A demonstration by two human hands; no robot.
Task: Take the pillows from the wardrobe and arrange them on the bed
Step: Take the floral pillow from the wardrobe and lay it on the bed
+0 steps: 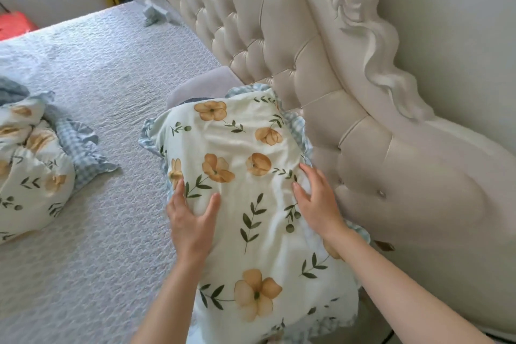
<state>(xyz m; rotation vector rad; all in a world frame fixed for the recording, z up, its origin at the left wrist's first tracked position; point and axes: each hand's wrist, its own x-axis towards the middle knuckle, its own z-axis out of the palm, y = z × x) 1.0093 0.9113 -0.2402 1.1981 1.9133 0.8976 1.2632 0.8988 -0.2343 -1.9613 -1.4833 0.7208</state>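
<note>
A floral pillow [240, 145], cream with orange flowers and a blue checked frill, lies on the bed [111, 70] against the tufted headboard [279, 45]. My left hand [190, 220] rests flat on the pillow's left side, fingers spread. On the pillow's right side, close to the headboard, my right hand [318, 201] lies flat with its fingers apart. Under the pillow's far end a plain grey pillow [201, 86] shows. A second floral pillow [30, 165] lies crumpled at the left edge of the view.
A small pale blue cloth [153, 12] lies at the far end of the bed by the headboard. A red object [14, 25] stands beyond the bed at the far left. The grey bedspread between the two floral pillows is bare.
</note>
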